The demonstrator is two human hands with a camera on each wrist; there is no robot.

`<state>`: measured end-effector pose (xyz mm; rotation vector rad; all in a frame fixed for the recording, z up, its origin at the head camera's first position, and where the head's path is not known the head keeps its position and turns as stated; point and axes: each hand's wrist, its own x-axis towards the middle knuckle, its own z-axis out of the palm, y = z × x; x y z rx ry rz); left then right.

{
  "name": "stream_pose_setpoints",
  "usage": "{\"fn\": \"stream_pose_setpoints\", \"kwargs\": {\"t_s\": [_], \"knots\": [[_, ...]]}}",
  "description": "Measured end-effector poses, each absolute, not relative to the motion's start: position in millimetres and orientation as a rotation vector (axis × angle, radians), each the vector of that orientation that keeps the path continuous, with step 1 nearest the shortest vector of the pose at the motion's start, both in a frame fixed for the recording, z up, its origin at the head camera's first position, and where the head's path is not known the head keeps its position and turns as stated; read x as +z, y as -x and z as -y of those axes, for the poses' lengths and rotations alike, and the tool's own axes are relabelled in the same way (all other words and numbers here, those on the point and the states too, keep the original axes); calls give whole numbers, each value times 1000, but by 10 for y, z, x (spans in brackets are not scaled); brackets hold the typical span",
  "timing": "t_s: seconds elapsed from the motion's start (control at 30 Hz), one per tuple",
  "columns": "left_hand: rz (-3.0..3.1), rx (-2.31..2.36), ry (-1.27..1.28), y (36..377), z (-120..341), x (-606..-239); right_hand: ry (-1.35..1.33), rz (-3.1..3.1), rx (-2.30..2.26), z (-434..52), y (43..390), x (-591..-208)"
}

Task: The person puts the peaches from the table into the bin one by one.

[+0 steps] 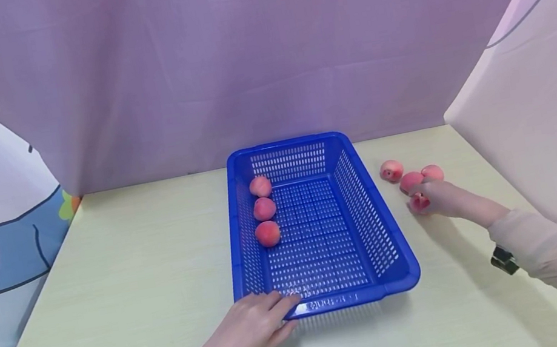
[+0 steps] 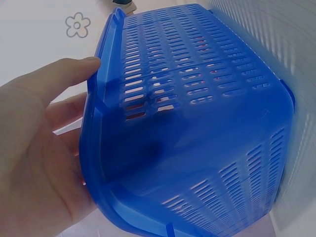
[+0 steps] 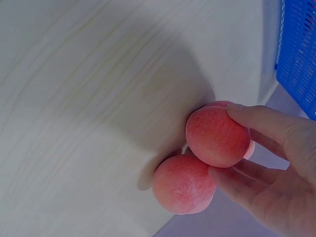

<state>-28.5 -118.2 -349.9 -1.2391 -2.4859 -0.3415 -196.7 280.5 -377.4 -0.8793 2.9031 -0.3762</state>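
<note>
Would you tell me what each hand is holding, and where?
The right hand pinches a peach by its sides; the left hand rests on the basket near rim.

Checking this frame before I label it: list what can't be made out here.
- Head view: the peach under the right hand is mostly covered by fingers; the grip is unclear there.
- Left wrist view: the basket wall hides the peaches inside.
- Right wrist view: the basket is cut off by the edge.

We record two bare hands, left hand (image 1: 252, 331) and right hand (image 1: 440, 198). Both forearms wear pale pink long sleeves ending at the wrist. A small black device (image 1: 503, 260) sits under the right cuff, at 6 o'clock of it.
</note>
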Motion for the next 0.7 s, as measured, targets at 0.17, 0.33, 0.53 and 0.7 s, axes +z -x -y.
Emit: {"fn": "stream_pose_setpoints", "kwargs": {"t_s": [0.17, 0.33, 0.53, 0.7], "knots": [[2484, -333, 1237, 286, 1180, -3502, 910, -2916, -368, -2797, 1964, -3771], [2468, -330, 1234, 291, 1181, -3510, 892, -2901, -372, -2784, 1952, -3741], [2465, -332, 1233, 294, 1179, -3512, 882, -2888, -382, -2773, 1945, -3689], [2469, -312, 1230, 292, 1179, -3514, 899, -2903, -333, -2766, 1938, -3645]]}}
